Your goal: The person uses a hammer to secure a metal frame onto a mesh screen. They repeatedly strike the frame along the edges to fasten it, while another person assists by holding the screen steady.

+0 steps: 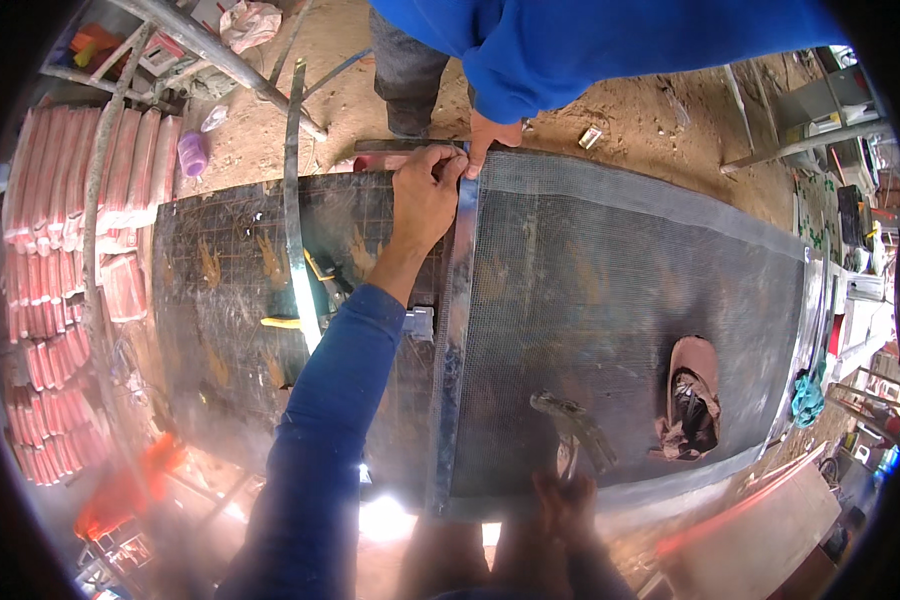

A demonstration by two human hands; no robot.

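A grey wire mesh sheet lies over a dark grid panel. A long metal strip runs along the mesh's left edge. My left hand, on a blue-sleeved arm, pinches the strip's far end. A co-worker in a blue shirt presses a hand on the same end, right beside mine. My right hand, low and blurred, grips a hammer whose head hangs over the near part of the mesh.
A brown shoe rests on the mesh at right. A curved metal band and a yellow-handled tool lie on the dark panel. Pink wrapped bundles are stacked at left, with a purple jar behind. A teal cloth sits at right.
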